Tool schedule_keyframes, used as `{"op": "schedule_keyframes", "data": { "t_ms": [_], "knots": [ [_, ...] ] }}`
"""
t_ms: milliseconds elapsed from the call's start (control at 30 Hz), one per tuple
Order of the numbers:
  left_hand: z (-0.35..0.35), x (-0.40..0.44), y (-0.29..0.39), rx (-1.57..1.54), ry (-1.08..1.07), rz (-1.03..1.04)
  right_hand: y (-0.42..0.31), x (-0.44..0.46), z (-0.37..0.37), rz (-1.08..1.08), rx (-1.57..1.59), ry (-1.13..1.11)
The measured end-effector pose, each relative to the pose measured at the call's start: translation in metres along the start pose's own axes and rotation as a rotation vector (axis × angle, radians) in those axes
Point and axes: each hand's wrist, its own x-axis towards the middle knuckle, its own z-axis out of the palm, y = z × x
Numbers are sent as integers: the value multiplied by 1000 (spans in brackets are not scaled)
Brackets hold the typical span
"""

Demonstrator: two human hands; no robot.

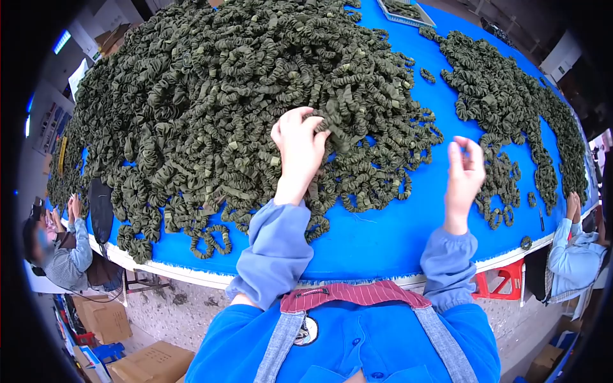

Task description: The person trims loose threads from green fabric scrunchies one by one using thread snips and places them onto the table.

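Note:
My left hand (300, 140) is over the front of a large heap of dark green gathered fabric scrunchies (255, 83). Its thumb and fingers pinch one scrunchie (341, 124), which is slightly smeared by motion. My right hand (466, 169) is raised above the blue tabletop (377, 239), between the large heap and a smaller heap of scrunchies (491, 89) on the right. Its fingers are bent and stand a little apart from the thumb, and nothing shows between them.
A white tray (408, 14) stands at the far edge. A thin dark tool (541, 220) lies at right. Co-workers sit at the left (70, 255) and right (575, 255) ends. A red stool (501, 281) and cardboard boxes (153, 364) are below the table.

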Motion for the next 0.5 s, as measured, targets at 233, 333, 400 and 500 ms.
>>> {"op": "schedule_keyframes", "data": {
  "t_ms": [233, 333, 400, 500],
  "knots": [
    [-68, 0, 46, -1041, -32, -267, -65, -31, 63, -65, 505, -419],
    [-76, -6, 58, -1189, -121, -240, -91, -35, 72, -38, 637, -496],
    [-74, -6, 62, -1240, -151, -229, -98, -37, 76, -44, 674, -550],
    [-68, -8, 66, -1287, -125, -218, -98, -43, 85, 35, 695, -538]
  ]
}}
